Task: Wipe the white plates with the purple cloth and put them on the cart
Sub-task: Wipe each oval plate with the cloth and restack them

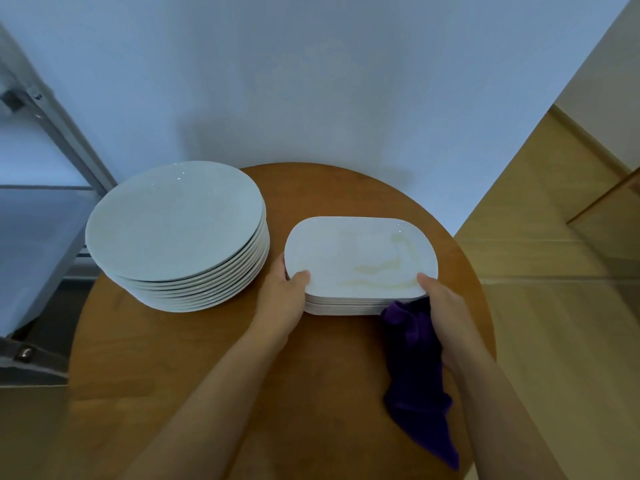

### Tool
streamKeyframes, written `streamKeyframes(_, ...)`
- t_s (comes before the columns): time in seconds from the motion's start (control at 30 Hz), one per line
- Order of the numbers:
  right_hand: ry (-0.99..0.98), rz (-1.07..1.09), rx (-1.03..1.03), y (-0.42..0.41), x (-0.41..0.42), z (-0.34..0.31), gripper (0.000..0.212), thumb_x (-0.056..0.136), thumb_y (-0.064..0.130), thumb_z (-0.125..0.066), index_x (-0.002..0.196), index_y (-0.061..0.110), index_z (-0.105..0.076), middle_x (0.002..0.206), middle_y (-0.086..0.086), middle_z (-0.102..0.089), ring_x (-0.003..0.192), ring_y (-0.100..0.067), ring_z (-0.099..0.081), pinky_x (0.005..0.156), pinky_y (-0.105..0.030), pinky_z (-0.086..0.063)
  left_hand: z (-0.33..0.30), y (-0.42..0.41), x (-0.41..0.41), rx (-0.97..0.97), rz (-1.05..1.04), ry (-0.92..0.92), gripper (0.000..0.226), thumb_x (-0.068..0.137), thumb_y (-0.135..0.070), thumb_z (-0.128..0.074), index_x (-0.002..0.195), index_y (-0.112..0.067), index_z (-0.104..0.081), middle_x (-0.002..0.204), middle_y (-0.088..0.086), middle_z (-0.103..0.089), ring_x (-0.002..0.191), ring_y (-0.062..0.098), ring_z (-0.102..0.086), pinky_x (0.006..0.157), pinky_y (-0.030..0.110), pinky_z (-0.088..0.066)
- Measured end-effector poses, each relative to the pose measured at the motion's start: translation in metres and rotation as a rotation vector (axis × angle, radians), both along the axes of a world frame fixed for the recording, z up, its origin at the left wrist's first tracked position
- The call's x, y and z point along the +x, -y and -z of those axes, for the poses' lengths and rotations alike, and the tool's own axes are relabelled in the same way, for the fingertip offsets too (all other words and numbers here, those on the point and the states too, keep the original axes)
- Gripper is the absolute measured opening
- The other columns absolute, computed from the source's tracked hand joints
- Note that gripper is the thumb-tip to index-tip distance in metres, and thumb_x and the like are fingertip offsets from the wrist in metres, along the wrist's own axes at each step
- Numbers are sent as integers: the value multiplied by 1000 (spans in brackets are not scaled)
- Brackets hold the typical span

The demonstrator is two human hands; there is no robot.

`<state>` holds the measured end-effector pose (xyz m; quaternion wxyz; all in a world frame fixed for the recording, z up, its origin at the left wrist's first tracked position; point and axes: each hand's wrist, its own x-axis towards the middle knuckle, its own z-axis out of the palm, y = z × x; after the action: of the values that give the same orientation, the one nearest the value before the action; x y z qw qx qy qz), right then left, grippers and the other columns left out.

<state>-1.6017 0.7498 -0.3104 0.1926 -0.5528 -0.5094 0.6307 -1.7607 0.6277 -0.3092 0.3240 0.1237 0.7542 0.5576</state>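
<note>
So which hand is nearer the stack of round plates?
Left. The left hand grips the top rectangular plate's near-left corner, beside the round stack; the right hand grips its far-side corner.

Your oblong plates (360, 258) sit stacked at the bench's right, the top one streaked yellowish. Round plates (173, 220) are piled to their left. The purple cloth (419, 375) trails crumpled from the oblong stack's near corner.
</note>
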Motion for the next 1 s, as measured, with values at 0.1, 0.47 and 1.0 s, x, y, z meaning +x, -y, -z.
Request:
streamKeyframes(0.1, -7, 25, -15, 15, 16, 0, 14, 93, 35, -53, 90, 25, -62, 98, 0, -68, 94, -20, -63, 77, -33, -50, 1, 19, 16, -20, 22, -25, 48, 96, -18, -46, 142, -25, -37, 137, -6, -49, 123, 14, -45, 102, 33, -39)
streamKeyframes(0.47, 19, 7, -48, 62, 53, -7, 13, 93, 35, -52, 88, 27, -61, 98, -1, -68, 92, -20, -63, 78, -35, -51, -4, 69, 55, -7, 68, -71, 48, 95, -13, -45, 140, -27, -38, 126, -13, -51, 113, 6, -46, 93, 24, -37)
streamKeyframes(1.0, -182, 488, -71, 111, 86, -12, 57, 77, 33, -75, 127, 19, -53, 118, -7, -61, 101, -24, -62, 79, -37, -53, -15, 86, 48, -34, 150, -220, 58, 92, -8, -45, 146, -21, -28, 137, -8, -47, 125, 12, -42, 92, 20, -36)
